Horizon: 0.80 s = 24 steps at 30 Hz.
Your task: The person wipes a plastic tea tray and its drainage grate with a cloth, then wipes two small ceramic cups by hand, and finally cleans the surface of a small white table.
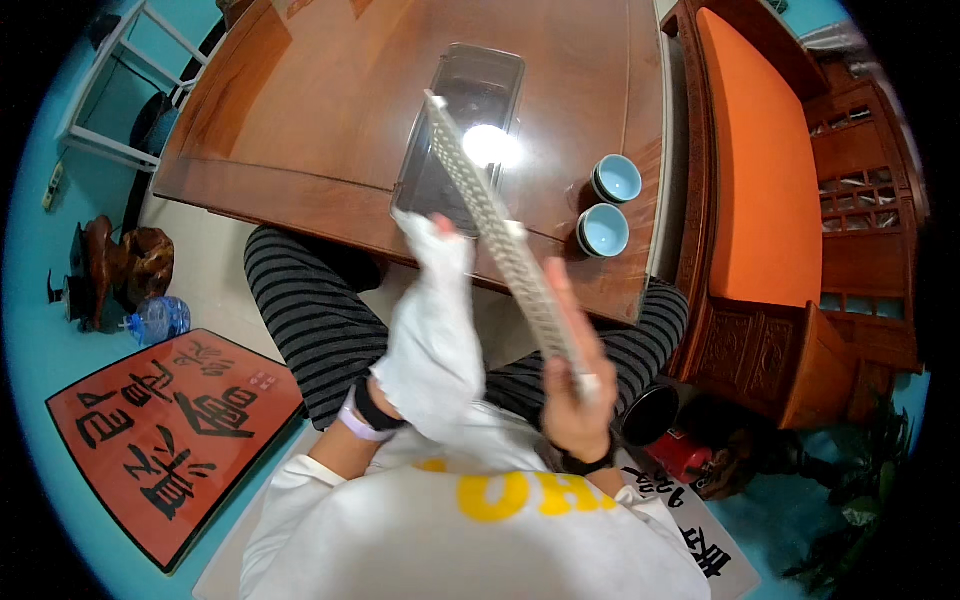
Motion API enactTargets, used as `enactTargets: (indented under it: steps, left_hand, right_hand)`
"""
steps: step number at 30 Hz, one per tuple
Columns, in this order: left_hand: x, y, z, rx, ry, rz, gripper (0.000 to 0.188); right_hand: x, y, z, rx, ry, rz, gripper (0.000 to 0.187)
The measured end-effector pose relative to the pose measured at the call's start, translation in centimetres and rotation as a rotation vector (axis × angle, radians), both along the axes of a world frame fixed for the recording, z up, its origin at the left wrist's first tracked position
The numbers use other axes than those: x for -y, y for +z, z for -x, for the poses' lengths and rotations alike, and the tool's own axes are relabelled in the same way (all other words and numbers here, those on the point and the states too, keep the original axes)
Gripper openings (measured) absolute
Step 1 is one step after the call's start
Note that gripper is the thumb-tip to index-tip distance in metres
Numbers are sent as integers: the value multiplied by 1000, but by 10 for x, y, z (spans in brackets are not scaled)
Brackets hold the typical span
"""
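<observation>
A: Where's the perf. panel [492,222] held?
B: By its near end, over the table [330,130] edge, pinched btwn R hand [578,400] thumb & fingers; L hand [443,226] is covered by cloth [432,335], grip can't be told.
A: Handling?
B: Prob. light, stiff, maybe slippery; best held by long edges.

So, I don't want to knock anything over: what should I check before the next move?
1. Right hand gripping the perforated panel: ok, holding its near end.
2. Left hand gripping the white cloth: cannot tell; the cloth covers most of the hand.
3. Blue cups upright on the table: ok.
4. Panel clear of the cups: ok, a gap shows.
5. Panel clear of the dark tray: cannot tell; they overlap in this view.
</observation>
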<state>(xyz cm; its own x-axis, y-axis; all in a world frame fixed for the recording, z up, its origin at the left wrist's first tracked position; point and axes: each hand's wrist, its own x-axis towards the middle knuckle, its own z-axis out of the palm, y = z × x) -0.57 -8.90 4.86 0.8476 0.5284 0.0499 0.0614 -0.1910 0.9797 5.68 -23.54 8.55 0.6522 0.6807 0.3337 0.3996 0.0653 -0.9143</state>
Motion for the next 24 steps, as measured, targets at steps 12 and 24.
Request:
enactTargets:
  steps: [12,24]
  left_hand:
    - [-15,-52,53,263,145,-76,68]
    - [-82,-19,12,342,461,205,71]
  right_hand:
    - [-23,11,18,20,732,-44,69]
    - [89,-11,-4,-489,-83,-177,33]
